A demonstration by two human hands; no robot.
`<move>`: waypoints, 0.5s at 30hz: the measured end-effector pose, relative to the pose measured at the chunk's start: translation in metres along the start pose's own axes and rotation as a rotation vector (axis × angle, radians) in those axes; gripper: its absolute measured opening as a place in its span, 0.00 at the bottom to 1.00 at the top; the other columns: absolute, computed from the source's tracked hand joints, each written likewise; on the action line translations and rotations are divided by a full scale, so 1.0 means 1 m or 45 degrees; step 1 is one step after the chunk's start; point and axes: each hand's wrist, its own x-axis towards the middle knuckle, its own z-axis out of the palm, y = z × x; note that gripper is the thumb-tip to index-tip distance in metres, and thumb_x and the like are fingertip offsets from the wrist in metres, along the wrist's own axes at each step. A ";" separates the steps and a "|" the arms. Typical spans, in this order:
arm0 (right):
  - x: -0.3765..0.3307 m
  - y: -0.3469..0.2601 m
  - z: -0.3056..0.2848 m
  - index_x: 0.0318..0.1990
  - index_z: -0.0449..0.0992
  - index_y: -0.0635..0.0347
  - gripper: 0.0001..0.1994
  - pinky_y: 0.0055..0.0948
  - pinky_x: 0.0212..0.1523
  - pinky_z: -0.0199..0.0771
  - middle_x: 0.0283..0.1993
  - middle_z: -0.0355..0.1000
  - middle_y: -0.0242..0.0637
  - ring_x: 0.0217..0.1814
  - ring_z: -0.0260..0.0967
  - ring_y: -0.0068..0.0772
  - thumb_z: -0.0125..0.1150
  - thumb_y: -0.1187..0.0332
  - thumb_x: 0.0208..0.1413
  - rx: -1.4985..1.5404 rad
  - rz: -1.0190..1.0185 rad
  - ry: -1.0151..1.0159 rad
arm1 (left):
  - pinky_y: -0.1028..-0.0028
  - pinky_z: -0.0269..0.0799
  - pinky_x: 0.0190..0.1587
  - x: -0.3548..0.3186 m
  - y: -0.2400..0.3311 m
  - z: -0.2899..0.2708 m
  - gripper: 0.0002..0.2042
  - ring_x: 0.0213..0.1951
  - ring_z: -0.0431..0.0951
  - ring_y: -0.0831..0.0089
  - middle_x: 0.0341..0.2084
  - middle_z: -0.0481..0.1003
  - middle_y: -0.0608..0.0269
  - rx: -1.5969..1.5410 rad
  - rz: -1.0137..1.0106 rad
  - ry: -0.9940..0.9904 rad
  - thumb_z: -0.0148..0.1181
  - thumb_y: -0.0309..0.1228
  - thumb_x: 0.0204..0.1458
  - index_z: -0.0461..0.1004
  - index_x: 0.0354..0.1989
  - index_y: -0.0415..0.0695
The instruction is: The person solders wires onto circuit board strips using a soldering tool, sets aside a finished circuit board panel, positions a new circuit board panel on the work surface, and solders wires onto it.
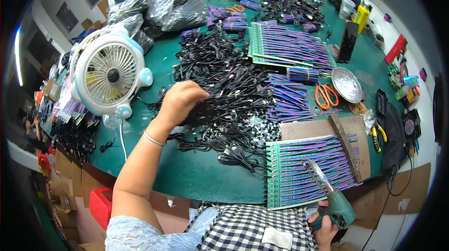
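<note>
Soldering gun [340,208], gripped by right hand [326,232] at bench's [196,181] near edge; left hand [181,100] over cables [210,61], grasp unclear; steady aim advisable.

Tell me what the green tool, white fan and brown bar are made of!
Green tool: likely plastic, its smooth body looks moulded; shiny front seems metal. White fan: probably glossy plastic, with rounded casing. Brown bar: maybe rough wood, from its mottled surface.

The green tool [341,208] partly hides the right hand [326,231].
</note>
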 end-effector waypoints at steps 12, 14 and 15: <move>0.011 -0.014 0.017 0.53 0.61 0.71 0.29 0.38 0.36 0.77 0.45 0.67 0.51 0.31 0.71 0.38 0.55 0.54 0.52 0.388 0.170 -0.010 | 0.73 0.69 0.33 0.060 0.084 -0.010 0.04 0.30 0.73 0.72 0.28 0.75 0.62 -0.853 -0.057 0.297 0.55 0.23 0.51 0.73 0.35 0.42; 0.012 -0.023 0.027 0.52 0.63 0.69 0.30 0.40 0.39 0.77 0.39 0.68 0.51 0.32 0.71 0.40 0.56 0.49 0.52 0.503 0.250 -0.002 | 0.72 0.67 0.24 0.043 0.131 0.008 0.08 0.20 0.70 0.67 0.17 0.69 0.65 -0.192 0.272 0.035 0.60 0.21 0.38 0.75 0.30 0.45; 0.013 -0.025 0.028 0.52 0.63 0.69 0.30 0.40 0.39 0.77 0.39 0.68 0.51 0.32 0.71 0.40 0.56 0.49 0.52 0.505 0.254 0.007 | 0.70 0.67 0.25 0.031 0.153 0.016 0.11 0.22 0.70 0.66 0.19 0.69 0.65 -0.225 0.319 -0.208 0.59 0.21 0.37 0.76 0.32 0.46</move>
